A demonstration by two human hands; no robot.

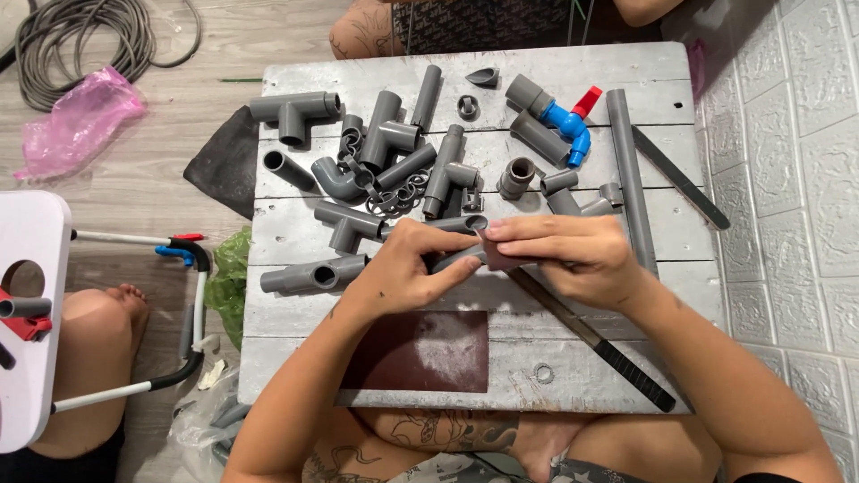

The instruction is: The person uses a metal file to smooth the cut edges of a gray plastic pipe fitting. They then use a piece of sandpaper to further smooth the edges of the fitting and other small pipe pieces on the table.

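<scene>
My left hand (407,268) grips a short grey plastic pipe piece (458,258) above a worn whitish wooden board (295,322). My right hand (573,255) pinches a small folded piece of dark reddish sandpaper (497,258) against that pipe's end. Both hands meet over the middle of the board. A larger sheet of dark red sandpaper (416,351) with a pale dusty patch lies flat just below my hands.
Several grey pipe tees, elbows, couplings and rings (385,170) crowd the board's far half, beside a blue valve with a red handle (568,121). A long grey pipe (626,170) and two dark files (595,340) lie at right. Another person sits at the far edge (447,27). A white wall stands on the right.
</scene>
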